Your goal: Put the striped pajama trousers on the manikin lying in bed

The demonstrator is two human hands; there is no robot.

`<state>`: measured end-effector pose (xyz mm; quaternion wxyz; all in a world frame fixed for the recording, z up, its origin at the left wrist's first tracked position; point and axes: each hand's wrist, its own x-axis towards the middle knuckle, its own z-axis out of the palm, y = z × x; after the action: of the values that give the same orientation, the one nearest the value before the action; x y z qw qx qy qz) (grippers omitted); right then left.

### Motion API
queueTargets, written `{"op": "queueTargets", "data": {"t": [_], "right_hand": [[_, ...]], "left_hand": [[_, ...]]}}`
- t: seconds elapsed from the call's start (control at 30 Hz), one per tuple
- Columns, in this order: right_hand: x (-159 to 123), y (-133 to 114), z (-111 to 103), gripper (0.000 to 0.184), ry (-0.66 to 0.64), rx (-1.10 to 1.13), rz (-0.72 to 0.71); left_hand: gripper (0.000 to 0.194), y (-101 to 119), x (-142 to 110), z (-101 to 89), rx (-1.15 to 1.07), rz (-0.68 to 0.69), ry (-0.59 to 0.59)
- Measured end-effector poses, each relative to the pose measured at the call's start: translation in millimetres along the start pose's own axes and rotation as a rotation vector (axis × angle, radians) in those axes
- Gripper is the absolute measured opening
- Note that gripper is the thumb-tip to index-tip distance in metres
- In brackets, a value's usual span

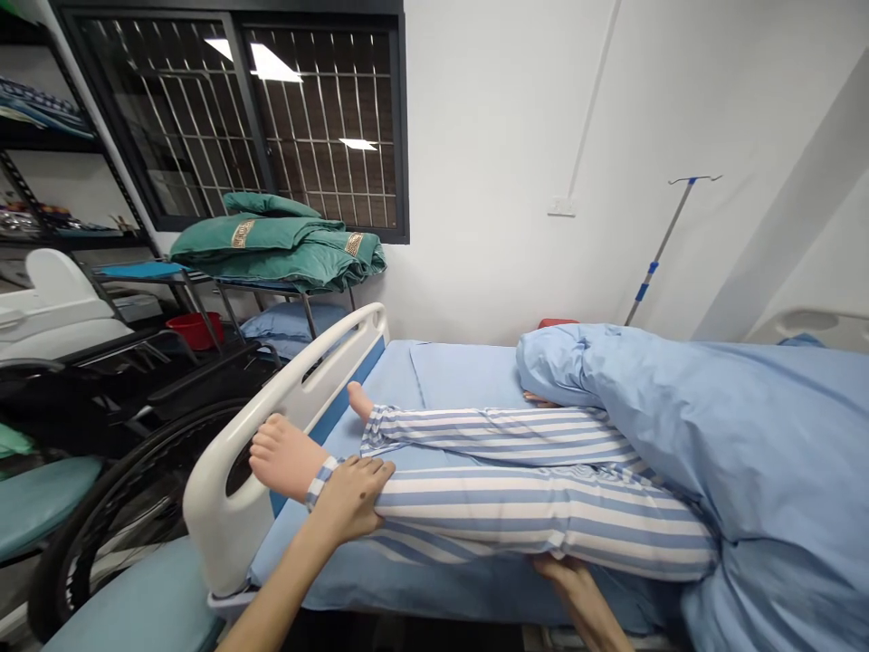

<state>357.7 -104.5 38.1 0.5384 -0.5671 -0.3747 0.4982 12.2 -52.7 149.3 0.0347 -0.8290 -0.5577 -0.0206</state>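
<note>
A manikin lies on the bed in blue-and-white striped trousers, its smooth pink near foot beside the footboard. My left hand is closed over the near lower leg just above the ankle, fingers across the top. Under the same leg, around the knee, my right hand supports it from below; most of its fingers are hidden by the trouser cloth. The far leg lies on the sheet, and its foot points up. A light blue quilt covers the manikin's upper body.
The white footboard rises at the bed's left end. Beyond it stand a wheelchair and folded green bedding on a stand. A drip pole is behind the bed, near the wall. Light blue sheet shows around the legs.
</note>
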Motion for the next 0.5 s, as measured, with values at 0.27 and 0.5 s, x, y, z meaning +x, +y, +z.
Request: {"op": "queueTargets", "data": {"t": [0.27,0.5], "right_hand": [[-20.4,-56.6,-13.0,0.052,-0.019,0.396,0.026],[-12.2,-62.9,-31.6,0.06,-0.12,0.37,0.111]], "left_hand": [[0.048,34.7,6.8,35.2,-0.199,-0.028,0.114],[0.054,44.1,11.7,74.3,-0.265,-0.042,0.272]]}}
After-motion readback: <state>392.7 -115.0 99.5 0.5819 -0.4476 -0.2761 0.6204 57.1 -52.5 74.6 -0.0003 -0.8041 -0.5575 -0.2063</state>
